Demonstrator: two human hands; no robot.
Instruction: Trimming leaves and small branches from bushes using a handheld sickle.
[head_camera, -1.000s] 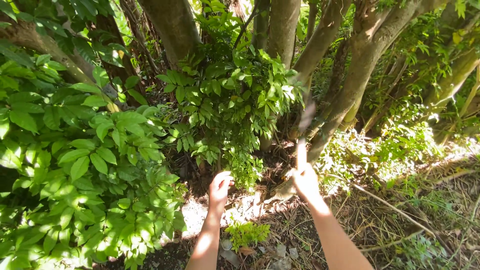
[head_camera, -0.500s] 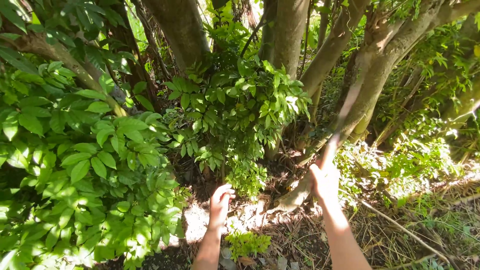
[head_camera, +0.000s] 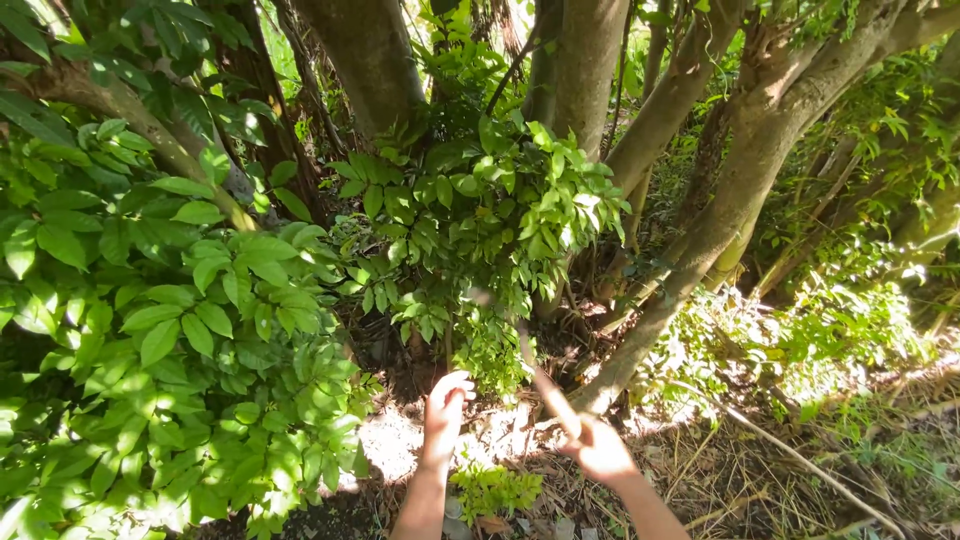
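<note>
- Your left hand (head_camera: 445, 402) is raised near the foot of the leafy shrub (head_camera: 470, 230), fingers curled loosely inward with nothing between them; it touches no stem or leaf that you can make out.
- Your right hand (head_camera: 600, 450) is closed around the lower end of a thin stick (head_camera: 545, 385), which slants up and to the left from your fist toward the shrub's lowest leaves. The stick is blurred, so its tip is hard to place.
- The shrub stands between your two hands and the thick tree trunks (head_camera: 730, 190) behind it.
- A broad-leaved bush (head_camera: 170, 330) fills the left side, just beside your left forearm.
- Dry twigs and leaf litter (head_camera: 760, 470) cover the sunlit ground under your right arm.
- A small green seedling (head_camera: 495, 490) sits low between your wrists.
</note>
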